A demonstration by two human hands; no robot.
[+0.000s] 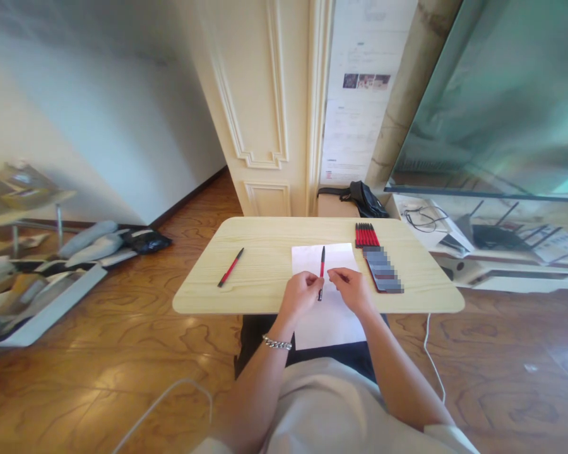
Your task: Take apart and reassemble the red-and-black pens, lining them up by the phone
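Note:
My left hand (pixel 303 293) pinches a red and black pen (pixel 322 268), which points upright away from me over a white sheet of paper (pixel 331 321). Just right of the pen is my right hand (pixel 353 287), its fingers curled and their tips together; anything between them is too small to make out. The sheet lies on the pale wooden table (pixel 260 252) and hangs over its front edge. Another red and black pen (pixel 230 268) lies at the table's left. Several similar pens (pixel 368 235) sit side by side at the back right, above a flat, blurred-out item (pixel 382 270).
Behind the table, a black bag (pixel 364 200) rests on a box by the panelled wall. A low cabinet with cables and a large screen (pixel 502 107) stand to the right. An open white container (pixel 52 302) of items is on the floor at left.

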